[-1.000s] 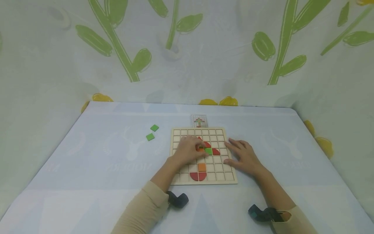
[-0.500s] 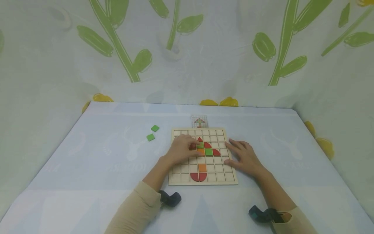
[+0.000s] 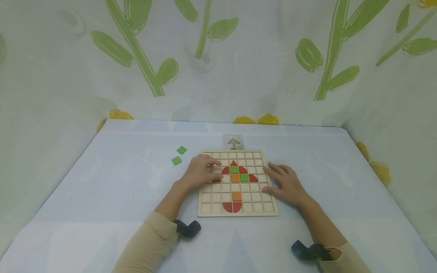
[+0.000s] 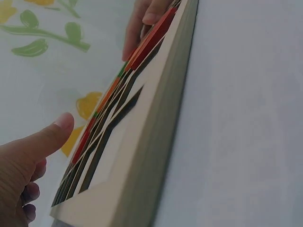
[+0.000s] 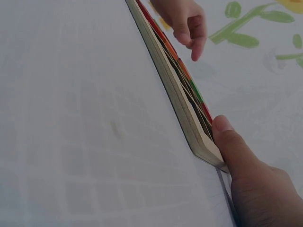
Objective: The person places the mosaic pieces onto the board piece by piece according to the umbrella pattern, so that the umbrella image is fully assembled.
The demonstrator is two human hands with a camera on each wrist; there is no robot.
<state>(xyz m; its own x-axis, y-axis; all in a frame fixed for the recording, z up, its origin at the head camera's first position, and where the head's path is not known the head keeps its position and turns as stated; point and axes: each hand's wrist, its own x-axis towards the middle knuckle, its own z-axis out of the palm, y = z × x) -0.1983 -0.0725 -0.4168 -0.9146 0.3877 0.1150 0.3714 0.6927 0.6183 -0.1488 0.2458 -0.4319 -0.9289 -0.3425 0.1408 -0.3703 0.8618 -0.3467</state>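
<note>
A wooden grid board [image 3: 256,207] lies flat on the table. Set in its cells are a red triangle [image 3: 233,163], a green square tile [image 3: 233,169], an orange square tile [image 3: 235,178] and red quarter-round tiles [image 3: 242,170]. Lower down, a second orange tile [image 3: 236,196] sits above two red quarter-rounds [image 3: 227,207]. My left hand [image 3: 198,172] hovers over the board's left side, thumb and fingers apart with nothing between them, partly covering a red tile [image 3: 216,180]. My right hand [image 3: 285,184] rests at the right edge, fingers spread; its thumb [image 5: 225,135] touches the board's corner in the right wrist view.
Two loose green square tiles, a far one [image 3: 181,150] and a nearer one [image 3: 176,160], lie on the table [image 3: 119,170] left of the board. Behind the board is a small card [image 3: 233,143] printed with a coloured grid pattern. A wall painted with leaves rises behind.
My left hand has drawn back leftward from the middle of the board, baring the green and orange tiles and the red quarter-rounds at the left. My right hand stays at the right edge.
</note>
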